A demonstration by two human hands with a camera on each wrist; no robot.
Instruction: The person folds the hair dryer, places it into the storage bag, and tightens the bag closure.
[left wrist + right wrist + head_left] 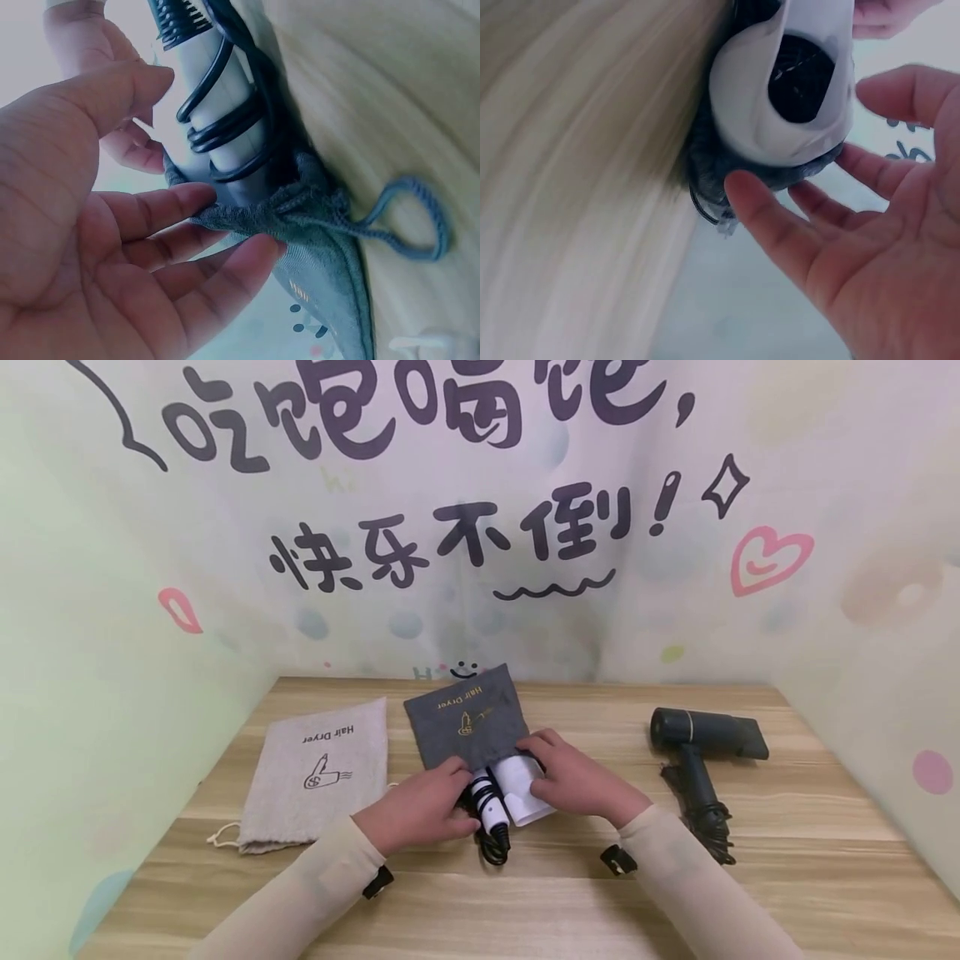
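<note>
A dark grey drawstring pouch (467, 714) marked "Hair Dryer" lies at the back middle of the table, its mouth toward me. Partly inside it is a white hair dryer (491, 810), with a black cord wound round its handle. My left hand (423, 802) touches the left side of the pouch's mouth; in the left wrist view its thumb stays apart from the fingers, near the dryer handle. On the right side, my right hand (581, 777) has its fingers at the pouch's rim and its thumb near the dryer's white barrel (742, 90).
A light grey pouch (318, 772) with a printed dryer lies flat at left. To the right rests a black hair dryer (697, 768), its cord bundled at the handle. A printed cloth (465, 627) hangs along the wooden table's (525, 902) back edge.
</note>
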